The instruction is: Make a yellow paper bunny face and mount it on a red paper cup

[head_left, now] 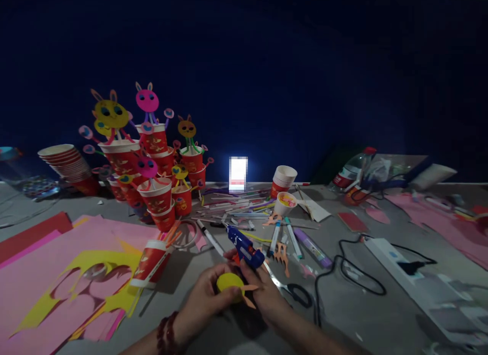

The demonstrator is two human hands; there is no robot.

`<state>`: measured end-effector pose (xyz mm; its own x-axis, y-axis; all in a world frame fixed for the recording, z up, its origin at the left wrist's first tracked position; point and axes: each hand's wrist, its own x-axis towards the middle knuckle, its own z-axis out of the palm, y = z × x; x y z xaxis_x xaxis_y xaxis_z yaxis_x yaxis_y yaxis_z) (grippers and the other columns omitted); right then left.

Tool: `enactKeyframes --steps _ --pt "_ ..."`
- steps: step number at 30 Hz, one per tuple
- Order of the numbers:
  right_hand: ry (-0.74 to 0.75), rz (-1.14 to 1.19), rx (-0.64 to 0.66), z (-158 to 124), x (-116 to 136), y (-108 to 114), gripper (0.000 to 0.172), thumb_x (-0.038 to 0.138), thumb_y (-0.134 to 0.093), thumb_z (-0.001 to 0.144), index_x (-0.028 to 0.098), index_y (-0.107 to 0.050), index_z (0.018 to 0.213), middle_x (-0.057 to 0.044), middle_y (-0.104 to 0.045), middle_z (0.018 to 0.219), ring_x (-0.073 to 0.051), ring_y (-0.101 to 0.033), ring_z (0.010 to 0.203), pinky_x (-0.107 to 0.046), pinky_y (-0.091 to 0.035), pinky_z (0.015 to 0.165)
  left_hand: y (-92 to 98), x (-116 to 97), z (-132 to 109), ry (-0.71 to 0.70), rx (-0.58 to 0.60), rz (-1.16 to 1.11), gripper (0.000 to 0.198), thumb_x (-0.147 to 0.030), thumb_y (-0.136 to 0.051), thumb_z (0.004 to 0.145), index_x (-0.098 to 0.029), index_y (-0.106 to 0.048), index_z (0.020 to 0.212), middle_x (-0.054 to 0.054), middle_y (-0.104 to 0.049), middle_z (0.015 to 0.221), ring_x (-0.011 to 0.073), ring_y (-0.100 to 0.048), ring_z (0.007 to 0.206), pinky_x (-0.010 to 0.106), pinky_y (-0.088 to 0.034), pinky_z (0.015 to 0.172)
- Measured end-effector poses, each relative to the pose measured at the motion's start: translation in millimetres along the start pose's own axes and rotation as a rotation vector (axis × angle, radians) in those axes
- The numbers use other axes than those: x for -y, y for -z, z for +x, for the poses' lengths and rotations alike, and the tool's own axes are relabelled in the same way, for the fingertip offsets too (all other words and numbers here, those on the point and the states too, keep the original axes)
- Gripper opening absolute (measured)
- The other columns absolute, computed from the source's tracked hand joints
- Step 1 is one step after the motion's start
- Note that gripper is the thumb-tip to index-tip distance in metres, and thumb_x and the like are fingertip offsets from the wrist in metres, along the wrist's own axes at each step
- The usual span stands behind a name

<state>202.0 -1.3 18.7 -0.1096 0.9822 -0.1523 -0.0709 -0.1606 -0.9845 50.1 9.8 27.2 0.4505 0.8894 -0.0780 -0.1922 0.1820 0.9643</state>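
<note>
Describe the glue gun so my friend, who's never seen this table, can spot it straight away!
Find the grey table, then the left hand holding a yellow circle at the bottom middle. Just beyond it, in the right hand, is the glue gun. It's chunky and dark blue with a red bit underneath, unlike the slim markers and the black-handled scissors nearby.

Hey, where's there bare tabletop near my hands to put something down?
Widest is the table on your right, bounded by the black cable and white power strip, though a small scrap lies there. A narrower gap runs between your left hand and the tilted red cup. Straight ahead is crowded: glue gun, markers, sticks.
</note>
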Motion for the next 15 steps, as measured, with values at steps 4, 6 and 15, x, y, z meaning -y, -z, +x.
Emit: enactKeyframes --steps 4,6,15 --pt "0.104 -0.042 -0.047 3.6 21.3 21.7 0.046 0.059 -0.052 0.090 0.021 -0.067 0.112 -0.008 -0.070 0.108 -0.023 -0.067 0.091 -0.036 -0.051 0.086 4.8 2.7 0.4 -0.021 -0.089 0.022 0.037 -0.051 -0.078 0.067 -0.016 -0.067 0.074 0.009 -0.068 0.104 0.0225 -0.062 0.090 0.026 -0.049 0.075" --pt "0.169 -0.211 -0.073 4.3 41.3 55.0 0.049 0.056 -0.046 0.093 0.019 -0.063 0.119 -0.009 -0.072 0.099 -0.020 -0.066 0.071 -0.035 -0.053 0.072 8.6 6.9 2.1 -0.015 -0.150 0.009 0.036 -0.051 -0.078 0.067 -0.018 -0.072 0.081 0.008 -0.070 0.102 0.0247 -0.063 0.095 0.027 -0.050 0.078" --pt "0.049 -1.553 -0.567 25.6 88.5 249.8 0.039 0.023 -0.053 0.089 0.014 -0.056 0.126 -0.015 -0.070 0.105 -0.030 -0.064 0.099 -0.035 -0.045 0.079 7.0 18.1 6.7 0.017 -0.229 0.013 0.040 -0.051 -0.080 0.063 -0.018 -0.074 0.084 0.007 -0.071 0.095 0.0235 -0.064 0.089 0.024 -0.052 0.071"
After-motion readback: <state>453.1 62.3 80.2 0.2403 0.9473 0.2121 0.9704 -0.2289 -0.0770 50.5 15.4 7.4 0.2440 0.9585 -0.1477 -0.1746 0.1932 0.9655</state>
